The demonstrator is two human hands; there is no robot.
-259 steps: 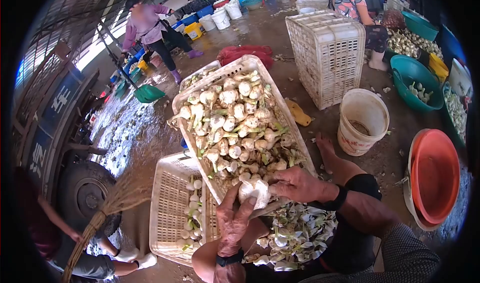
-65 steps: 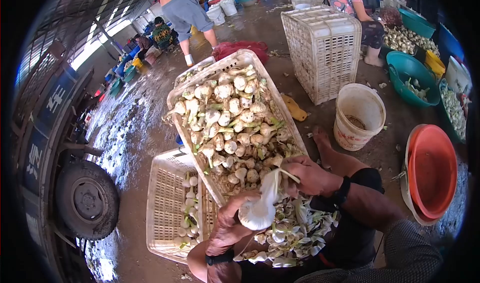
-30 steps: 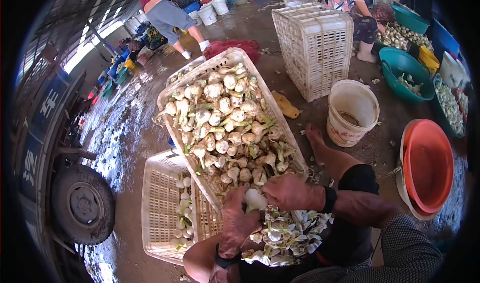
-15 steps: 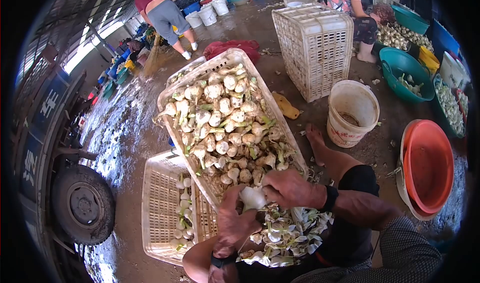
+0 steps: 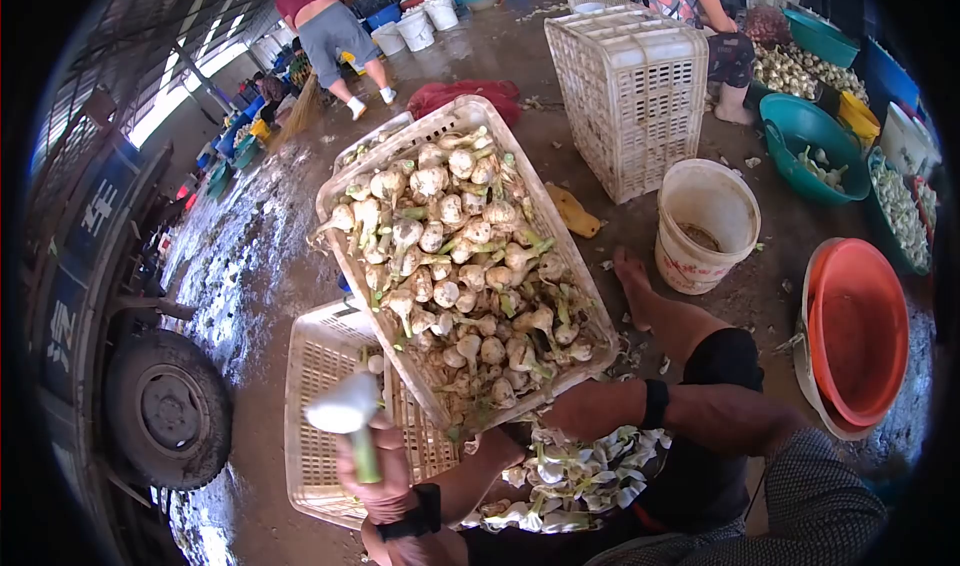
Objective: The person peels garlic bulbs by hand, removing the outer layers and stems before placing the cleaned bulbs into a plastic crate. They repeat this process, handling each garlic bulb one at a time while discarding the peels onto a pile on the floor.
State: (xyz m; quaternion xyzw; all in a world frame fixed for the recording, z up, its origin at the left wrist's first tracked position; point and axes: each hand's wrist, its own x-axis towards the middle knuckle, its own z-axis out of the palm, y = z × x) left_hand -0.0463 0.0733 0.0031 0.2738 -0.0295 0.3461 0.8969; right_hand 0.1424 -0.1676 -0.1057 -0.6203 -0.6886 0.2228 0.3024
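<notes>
My left hand (image 5: 378,464) is closed around the green stem of a peeled white garlic bulb (image 5: 343,406), which is blurred by motion. It is over the lower white crate (image 5: 315,366), where peeled bulbs are partly hidden behind my hand and the upper crate. By the near edge of the tilted upper crate (image 5: 590,291), full of soil-stained garlic bulbs (image 5: 470,251), is my right hand (image 5: 585,406). Its fingers are dark and hard to make out. A pile of garlic peelings (image 5: 580,471) lies in my lap below it.
A white bucket (image 5: 705,226) stands beside my bare foot, with a stacked white crate (image 5: 640,106) behind it. Red basins (image 5: 857,331) and a green basin (image 5: 815,151) are at right. A truck wheel (image 5: 165,411) is at left. Two people (image 5: 325,36) (image 5: 700,26) work farther back.
My left hand has swung left and down from the near crate edge, carrying the peeled garlic bulb over the lower crate. My right hand has let go of the bulb and sits slightly lower.
</notes>
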